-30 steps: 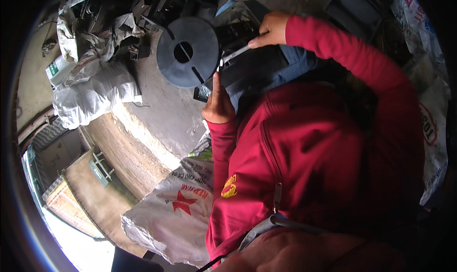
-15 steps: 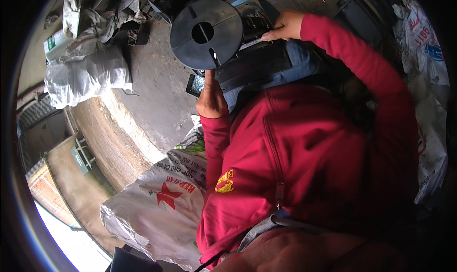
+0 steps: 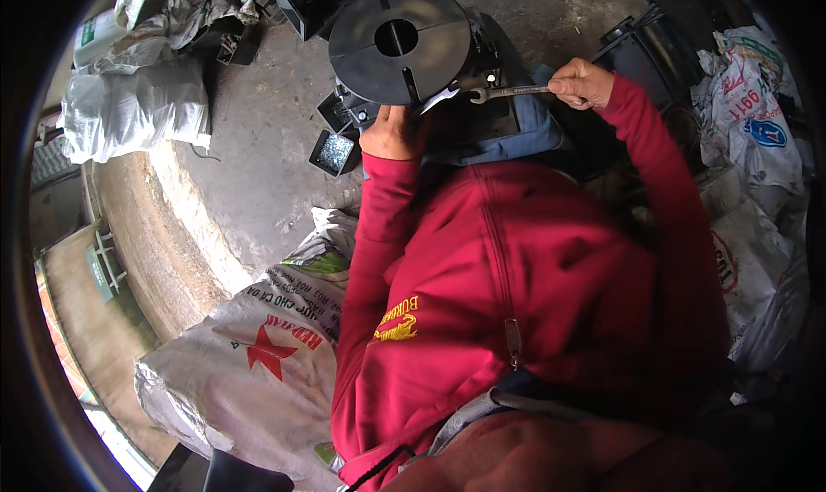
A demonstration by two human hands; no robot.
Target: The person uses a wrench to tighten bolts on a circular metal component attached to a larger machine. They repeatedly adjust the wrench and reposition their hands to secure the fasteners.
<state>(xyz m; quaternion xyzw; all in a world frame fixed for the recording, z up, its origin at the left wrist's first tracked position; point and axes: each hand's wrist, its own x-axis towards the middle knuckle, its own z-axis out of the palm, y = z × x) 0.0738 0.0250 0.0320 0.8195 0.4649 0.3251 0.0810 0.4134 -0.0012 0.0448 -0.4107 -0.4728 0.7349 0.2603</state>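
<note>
A round black metal disc (image 3: 361, 52) with a central hole and slots sits at the top of a black metal assembly over my lap. My left hand (image 3: 391, 138) reaches up under the disc's near edge, touching the assembly, its fingertips hidden. My right hand (image 3: 582, 84) is closed around the end of a steel open-end wrench (image 3: 516, 90). The wrench's open jaw points left, close to the assembly's right side; whether it touches a bolt there I cannot tell. A bright white patch (image 3: 439, 100) lies just below the disc, too glaring to make out.
Left of my left hand, a small black tray (image 3: 324, 167) holds shiny small hardware; another black tray (image 3: 330, 115) adjoins it. A white printed sack (image 3: 224, 354) stands at lower left. White plastic bundles (image 3: 138, 105) lie far left, more sacks (image 3: 748, 105) at right beside black metal parts (image 3: 654, 45).
My right hand has drawn back to the right from the assembly, bringing the wrench into plain sight. My left hand has slid further under the disc. The view has shifted slightly.
</note>
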